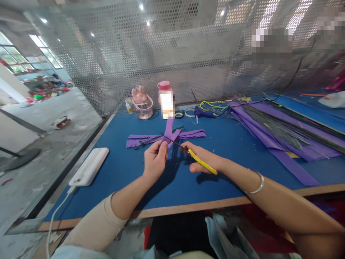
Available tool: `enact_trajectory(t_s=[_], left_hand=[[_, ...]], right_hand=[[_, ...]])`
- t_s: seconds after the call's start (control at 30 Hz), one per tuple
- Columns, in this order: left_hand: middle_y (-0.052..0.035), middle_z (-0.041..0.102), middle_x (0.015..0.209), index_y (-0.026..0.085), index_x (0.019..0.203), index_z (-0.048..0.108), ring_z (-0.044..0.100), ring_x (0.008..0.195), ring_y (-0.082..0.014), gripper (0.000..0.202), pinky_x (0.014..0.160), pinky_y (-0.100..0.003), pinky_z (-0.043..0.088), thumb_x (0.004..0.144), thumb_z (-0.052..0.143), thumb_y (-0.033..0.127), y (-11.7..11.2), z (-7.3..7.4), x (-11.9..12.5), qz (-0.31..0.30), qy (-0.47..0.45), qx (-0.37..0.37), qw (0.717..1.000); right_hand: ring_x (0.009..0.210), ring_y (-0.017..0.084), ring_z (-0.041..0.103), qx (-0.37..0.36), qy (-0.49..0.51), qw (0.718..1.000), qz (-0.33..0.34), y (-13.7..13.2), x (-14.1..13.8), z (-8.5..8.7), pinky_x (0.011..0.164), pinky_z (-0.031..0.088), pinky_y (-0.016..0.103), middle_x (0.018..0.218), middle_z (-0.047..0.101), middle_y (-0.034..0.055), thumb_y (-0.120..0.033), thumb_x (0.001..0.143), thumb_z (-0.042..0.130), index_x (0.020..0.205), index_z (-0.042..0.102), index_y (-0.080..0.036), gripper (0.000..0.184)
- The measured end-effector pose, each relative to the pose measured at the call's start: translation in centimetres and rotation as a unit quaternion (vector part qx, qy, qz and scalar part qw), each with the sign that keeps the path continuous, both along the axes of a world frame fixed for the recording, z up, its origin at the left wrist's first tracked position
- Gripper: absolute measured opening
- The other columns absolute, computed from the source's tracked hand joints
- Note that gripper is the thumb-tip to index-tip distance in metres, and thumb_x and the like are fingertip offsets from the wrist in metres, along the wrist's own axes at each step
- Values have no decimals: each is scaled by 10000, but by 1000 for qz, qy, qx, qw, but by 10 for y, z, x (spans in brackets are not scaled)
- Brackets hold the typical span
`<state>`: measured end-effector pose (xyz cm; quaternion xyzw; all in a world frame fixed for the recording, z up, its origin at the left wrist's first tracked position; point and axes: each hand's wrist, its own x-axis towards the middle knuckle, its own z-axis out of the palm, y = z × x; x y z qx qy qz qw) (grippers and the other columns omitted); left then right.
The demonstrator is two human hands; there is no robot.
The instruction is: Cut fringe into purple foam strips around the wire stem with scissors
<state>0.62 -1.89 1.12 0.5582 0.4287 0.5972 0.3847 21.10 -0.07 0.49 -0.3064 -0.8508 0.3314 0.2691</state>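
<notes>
At the left of the blue tabletop (185, 194) lies a flat white rectangular device (90, 167) with a white cable; a tug on that cable could drag it off the edge. Rightward, fringed purple crepe-paper strips (132, 144) lie crossed with thin dark-green stems (147, 140). Just above them, the left hand (156, 158) pinches an upright purple paper strip (169, 126) between thumb and fingers. The right hand (207, 155) curls around yellow-handled metal scissors (201, 162), whose dark blades slant across the held paper; whether they are parted is hard to tell. They run close to the left fingertips, so a slip could nick skin, and a slack grip could let the paper fold and cut crookedly. Farther right lie broad purple sheets (269, 144).
</notes>
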Motion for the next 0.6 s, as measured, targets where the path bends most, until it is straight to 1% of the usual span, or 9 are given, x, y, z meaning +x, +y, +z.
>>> enact_trajectory(t_s=[0.07, 0.13, 0.23, 0.3, 0.43, 0.5, 0.6], left_hand=[[52, 452, 458, 176, 743, 644, 365, 413, -67, 284, 419, -191, 306, 856, 613, 434, 0, -1, -1, 2, 7, 3, 1000], [46, 461, 475, 173, 743, 651, 368, 425, -67, 282, 439, -193, 321, 877, 588, 413, 1, -3, -1, -1, 39, 14, 999], [42, 467, 497, 171, 813, 688, 377, 441, -71, 269, 466, -200, 337, 900, 555, 388, 0, -4, -2, -12, 91, 34, 995], [41, 470, 503, 170, 862, 706, 382, 447, -75, 265, 475, -204, 340, 902, 550, 381, -1, -5, -2, -21, 108, 39, 993], [39, 471, 513, 165, 882, 711, 388, 457, -76, 278, 484, -205, 342, 909, 540, 383, -1, -5, -2, -33, 117, 42, 992], [41, 465, 514, 165, 878, 704, 386, 460, -75, 285, 484, -203, 339, 912, 534, 391, 0, -5, -3, -32, 114, 43, 992], [46, 457, 515, 164, 842, 681, 382, 462, -72, 294, 480, -199, 336, 915, 528, 404, 1, -6, -3, -34, 106, 40, 993]], right_hand=[[799, 177, 467, 5, -3, 1000, -7, -1, -1, 2, 709, 440, 304, 970, 523, 63, -842, 666, 547, 1134, 462, -152, 838], [810, 185, 479, 17, -4, 1000, -16, -1, -2, 2, 721, 439, 312, 981, 528, 67, -844, 651, 560, 1126, 471, -154, 843], [812, 187, 490, 39, 10, 999, -18, 1, -2, -1, 728, 435, 312, 975, 539, 61, -841, 664, 549, 1122, 484, -159, 824], [778, 173, 476, 49, 24, 998, -17, 2, -3, -2, 700, 423, 295, 935, 540, 49, -841, 694, 513, 1094, 500, -159, 791], [659, 128, 397, 46, 34, 998, -30, 0, -4, -2, 594, 362, 253, 791, 494, 4, -844, 730, 450, 996, 539, -150, 748], [618, 114, 368, 36, 35, 998, -41, -1, -5, -1, 554, 332, 239, 730, 467, -17, -836, 740, 450, 960, 552, -151, 727], [587, 102, 366, 36, 41, 997, -55, -2, -6, -1, 525, 309, 226, 692, 461, -26, -790, 762, 498, 929, 570, -149, 666]])
